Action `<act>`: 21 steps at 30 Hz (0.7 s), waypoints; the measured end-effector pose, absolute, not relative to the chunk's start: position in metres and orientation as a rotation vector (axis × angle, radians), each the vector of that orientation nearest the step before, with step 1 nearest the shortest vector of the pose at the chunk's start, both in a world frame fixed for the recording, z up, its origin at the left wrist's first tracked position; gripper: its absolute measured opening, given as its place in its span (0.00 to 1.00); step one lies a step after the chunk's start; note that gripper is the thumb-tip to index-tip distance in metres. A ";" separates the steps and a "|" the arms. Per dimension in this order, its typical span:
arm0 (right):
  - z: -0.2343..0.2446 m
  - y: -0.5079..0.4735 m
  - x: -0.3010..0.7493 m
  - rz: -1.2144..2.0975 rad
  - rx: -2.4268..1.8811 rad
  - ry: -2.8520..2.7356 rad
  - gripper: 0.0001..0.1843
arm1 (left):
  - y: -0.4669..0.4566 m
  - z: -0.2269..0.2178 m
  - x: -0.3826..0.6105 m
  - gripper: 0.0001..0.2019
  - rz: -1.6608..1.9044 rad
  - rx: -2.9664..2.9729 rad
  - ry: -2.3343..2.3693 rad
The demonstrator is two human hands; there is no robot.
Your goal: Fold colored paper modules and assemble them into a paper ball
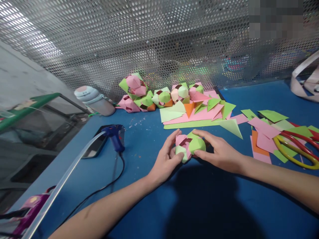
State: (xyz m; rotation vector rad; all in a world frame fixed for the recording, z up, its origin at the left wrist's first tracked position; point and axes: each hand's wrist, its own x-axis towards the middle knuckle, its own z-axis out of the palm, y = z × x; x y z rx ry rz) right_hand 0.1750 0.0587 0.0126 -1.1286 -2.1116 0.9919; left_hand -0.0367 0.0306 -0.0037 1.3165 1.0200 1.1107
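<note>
Between my two hands is a folded paper ball [185, 146] in pink, bright green and pale green, with dark openings in its sides. My left hand [168, 154] grips its left side, thumb on the pale green part and fingers curled behind. On the right, my right hand [214, 149] pinches the bright green part between thumb and fingers. Behind them stand several similar paper balls [161, 97], one stacked on top at the left. Pink and green paper sheets [194, 124] with folded triangles [215, 104] lie just beyond my hands.
A blue glue gun [115, 137] with a long clear glue stick rests by a phone [96, 146] on the blue table [142, 172]. Scissors [296, 149] with red and yellow handles lie on paper pieces at right. A bottle [96, 101] stands near the perforated metal panel [147, 43].
</note>
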 end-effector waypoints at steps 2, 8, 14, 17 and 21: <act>0.014 0.058 0.175 1.017 -1.131 -2.103 0.32 | 0.031 -0.003 -0.038 0.29 1.083 1.374 1.044; 0.017 0.058 0.175 1.074 -1.132 -2.079 0.32 | 0.031 0.003 -0.037 0.28 1.033 1.458 1.119; 0.016 0.058 0.175 1.070 -1.120 -2.086 0.32 | 0.029 0.010 -0.032 0.30 1.014 1.480 1.191; 0.016 0.058 0.175 1.065 -1.126 -2.088 0.32 | 0.029 0.009 -0.031 0.28 1.020 1.488 1.204; 0.013 0.058 0.174 1.054 -1.125 -2.074 0.31 | 0.029 0.006 -0.031 0.26 1.030 1.498 1.219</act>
